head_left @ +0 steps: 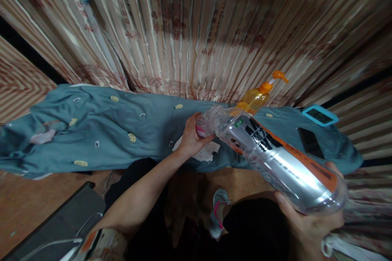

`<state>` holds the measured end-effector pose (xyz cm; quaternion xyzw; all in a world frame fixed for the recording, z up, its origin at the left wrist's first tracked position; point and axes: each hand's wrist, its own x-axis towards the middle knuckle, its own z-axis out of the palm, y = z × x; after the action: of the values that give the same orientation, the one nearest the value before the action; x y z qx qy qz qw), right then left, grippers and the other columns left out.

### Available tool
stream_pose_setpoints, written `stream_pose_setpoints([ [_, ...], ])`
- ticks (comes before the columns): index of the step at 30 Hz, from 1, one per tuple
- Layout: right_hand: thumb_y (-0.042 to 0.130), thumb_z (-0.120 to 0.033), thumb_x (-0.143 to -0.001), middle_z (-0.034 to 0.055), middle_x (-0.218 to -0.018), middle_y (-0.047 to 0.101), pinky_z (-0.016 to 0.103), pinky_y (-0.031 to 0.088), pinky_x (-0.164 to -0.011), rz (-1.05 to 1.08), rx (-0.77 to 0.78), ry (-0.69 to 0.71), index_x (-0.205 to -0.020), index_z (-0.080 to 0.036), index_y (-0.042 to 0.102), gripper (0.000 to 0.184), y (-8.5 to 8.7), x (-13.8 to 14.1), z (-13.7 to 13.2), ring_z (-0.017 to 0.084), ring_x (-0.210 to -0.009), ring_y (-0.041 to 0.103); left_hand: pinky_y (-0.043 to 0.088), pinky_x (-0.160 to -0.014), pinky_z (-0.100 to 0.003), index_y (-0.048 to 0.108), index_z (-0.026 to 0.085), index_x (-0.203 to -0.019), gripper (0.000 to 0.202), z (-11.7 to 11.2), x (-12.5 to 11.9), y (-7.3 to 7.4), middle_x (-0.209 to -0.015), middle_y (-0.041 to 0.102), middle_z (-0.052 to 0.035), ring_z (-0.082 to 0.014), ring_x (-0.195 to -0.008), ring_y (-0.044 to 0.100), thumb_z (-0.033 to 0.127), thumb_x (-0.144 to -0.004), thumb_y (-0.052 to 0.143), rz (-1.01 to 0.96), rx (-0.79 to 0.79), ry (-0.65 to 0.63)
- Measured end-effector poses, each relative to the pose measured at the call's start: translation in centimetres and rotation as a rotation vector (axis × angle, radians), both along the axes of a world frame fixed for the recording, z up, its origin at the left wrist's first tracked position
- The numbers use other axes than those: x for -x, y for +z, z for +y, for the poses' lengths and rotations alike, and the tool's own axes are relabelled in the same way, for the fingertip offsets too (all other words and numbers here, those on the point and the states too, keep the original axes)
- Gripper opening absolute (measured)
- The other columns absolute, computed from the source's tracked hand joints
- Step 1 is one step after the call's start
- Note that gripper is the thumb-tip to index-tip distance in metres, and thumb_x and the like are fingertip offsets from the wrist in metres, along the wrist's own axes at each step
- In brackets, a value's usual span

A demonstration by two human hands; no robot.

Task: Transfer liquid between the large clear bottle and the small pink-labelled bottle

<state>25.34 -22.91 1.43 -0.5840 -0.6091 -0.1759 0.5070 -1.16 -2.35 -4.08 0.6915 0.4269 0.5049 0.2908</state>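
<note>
My right hand (309, 220) grips the base end of a large transparent plastic bottle (275, 155) with a silver and orange label. The bottle lies tilted, its neck pointing up and left. My left hand (191, 138) is closed around a smaller transparent plastic bottle (208, 122) with a pinkish label. The two bottles meet or overlap near their necks; I cannot tell whether they touch. Under my left hand is crumpled white tissue (206, 153) on the cloth. Behind the large bottle stands an orange pump bottle (255, 98), its lower part hidden.
A teal patterned cloth (147, 120) covers the narrow table. On its right side are a blue-framed digital clock (320, 115) and a black phone (310, 142). Another crumpled tissue (44, 136) lies far left. A patterned curtain (190, 40) hangs behind; a dark grey stool-like object (65, 220) stands lower left.
</note>
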Motion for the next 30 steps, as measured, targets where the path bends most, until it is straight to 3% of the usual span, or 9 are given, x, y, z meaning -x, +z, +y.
stream_pose_setpoints([
  [30, 0.096, -0.061, -0.072, 0.032, -0.162, 0.052, 0.084, 0.036, -0.12, -0.049, -0.006, 0.028, -0.168, -0.005, 0.043, 0.123, -0.27, -0.47, 0.03, 0.055, -0.148, 0.053, 0.051, -0.12, -0.06, 0.053, 0.022, -0.147, 0.092, 0.06, -0.01, -0.07, -0.147, 0.067, -0.0173, -0.0404, -0.138, 0.065, 0.051, -0.071, 0.097, 0.001, -0.013, -0.004],
])
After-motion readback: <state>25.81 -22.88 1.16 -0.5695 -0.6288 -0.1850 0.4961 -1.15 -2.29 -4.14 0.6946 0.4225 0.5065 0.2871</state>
